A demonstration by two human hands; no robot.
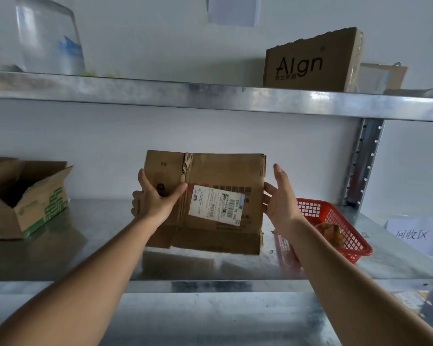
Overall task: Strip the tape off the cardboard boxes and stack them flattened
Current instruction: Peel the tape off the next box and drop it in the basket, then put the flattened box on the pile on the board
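Observation:
A brown cardboard box [218,176] with a white shipping label [215,205] is held up above the middle metal shelf [98,245]. Torn brown tape [187,163] runs down its face near the top. My left hand [155,198] grips the box's left edge, thumb across the front and fingers behind. My right hand [280,198] is at the box's right edge with its fingers straight, touching the side. The box's back is hidden.
An open box with green print [28,203] sits at the left of the shelf. A red plastic basket [335,228] with crumpled brown tape stands at the right, beside a paper sign [413,234]. An "Algn" box [313,63] and a clear container [48,36] are on the upper shelf.

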